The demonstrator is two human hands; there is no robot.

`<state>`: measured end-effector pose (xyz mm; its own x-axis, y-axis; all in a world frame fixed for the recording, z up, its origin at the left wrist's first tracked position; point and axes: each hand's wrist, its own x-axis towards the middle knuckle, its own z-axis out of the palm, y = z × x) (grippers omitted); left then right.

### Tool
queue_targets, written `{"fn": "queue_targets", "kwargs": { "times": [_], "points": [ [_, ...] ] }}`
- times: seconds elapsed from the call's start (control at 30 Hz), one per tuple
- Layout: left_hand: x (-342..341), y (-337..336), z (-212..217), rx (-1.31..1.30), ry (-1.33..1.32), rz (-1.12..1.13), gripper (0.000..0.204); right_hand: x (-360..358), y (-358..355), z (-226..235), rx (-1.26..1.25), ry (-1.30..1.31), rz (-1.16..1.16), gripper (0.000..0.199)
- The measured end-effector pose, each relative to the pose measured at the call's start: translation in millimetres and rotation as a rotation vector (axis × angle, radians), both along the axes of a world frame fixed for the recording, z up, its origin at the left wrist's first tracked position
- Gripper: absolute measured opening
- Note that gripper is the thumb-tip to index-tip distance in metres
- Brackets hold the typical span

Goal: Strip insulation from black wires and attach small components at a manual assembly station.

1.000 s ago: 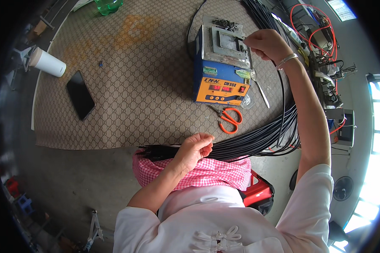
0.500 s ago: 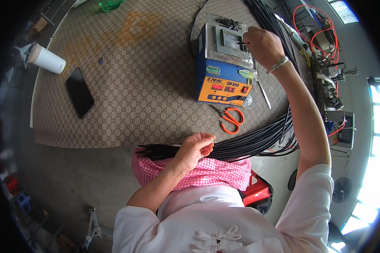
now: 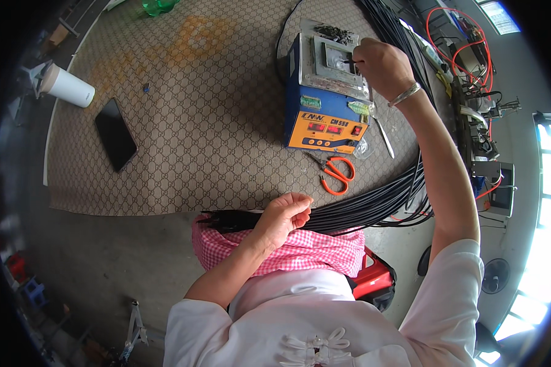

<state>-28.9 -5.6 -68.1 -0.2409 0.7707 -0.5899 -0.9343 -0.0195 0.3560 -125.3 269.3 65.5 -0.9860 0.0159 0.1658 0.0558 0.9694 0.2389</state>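
Observation:
My right hand, with a bracelet at the wrist, is closed in a pinch at the upper right. From its fingertips a short dark cable end points left over the square metal pot of a solder pot machine. That machine has a blue body, an orange front panel and lit red displays. My left hand hovers over the table's front edge with thumb and fingers pressed together; whatever they hold is too small to name. Beneath it a thick bundle of black cables runs along the edge.
Orange-handled scissors lie in front of the machine, and a thin metal tool lies to its right. Farther left are a black phone and a white tumbler. Dark scraps sit behind the pot.
The dark cable end has shifted slightly at the pot. The machine sits a few pixels farther right in view. Both hands have hardly moved.

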Motion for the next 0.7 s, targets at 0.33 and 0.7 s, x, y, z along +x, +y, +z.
{"fn": "queue_targets", "kwargs": {
  "times": [0.33, 0.7],
  "points": [
    [-15, 8, 24, 0.142, 0.129, 0.073, 0.012, 38, -1, 10, -1.076, 0.094, -0.18, 0.013],
    [-64, 49, 98, 0.38, 0.264, 0.358, 0.027, 83, -49, -7, -2.179, 0.001, -0.102, 0.009]
  ]
}}
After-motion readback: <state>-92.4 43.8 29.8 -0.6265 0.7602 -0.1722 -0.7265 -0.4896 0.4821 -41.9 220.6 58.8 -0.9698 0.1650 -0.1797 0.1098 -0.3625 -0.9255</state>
